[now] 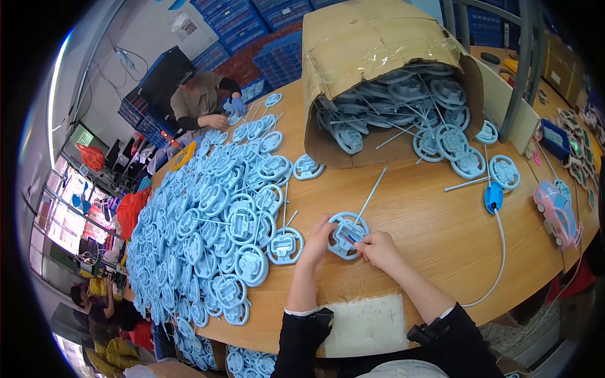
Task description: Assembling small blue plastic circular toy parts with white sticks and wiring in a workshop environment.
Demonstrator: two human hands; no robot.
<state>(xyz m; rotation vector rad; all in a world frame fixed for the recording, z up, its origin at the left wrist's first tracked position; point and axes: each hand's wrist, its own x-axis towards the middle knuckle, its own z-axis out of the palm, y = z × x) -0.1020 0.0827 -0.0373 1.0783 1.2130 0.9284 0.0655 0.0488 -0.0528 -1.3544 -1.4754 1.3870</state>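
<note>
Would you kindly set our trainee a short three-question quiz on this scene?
1. True or false: the big box stands with its opening facing straight up.
2. Fill in: the left hand grips the held wheel on its ____ side.
3. Where is the pink car? A) inside the big box; B) to the right of the held wheel; C) to the left of the held wheel.

Key: 1 false; 2 left; 3 B.
</note>
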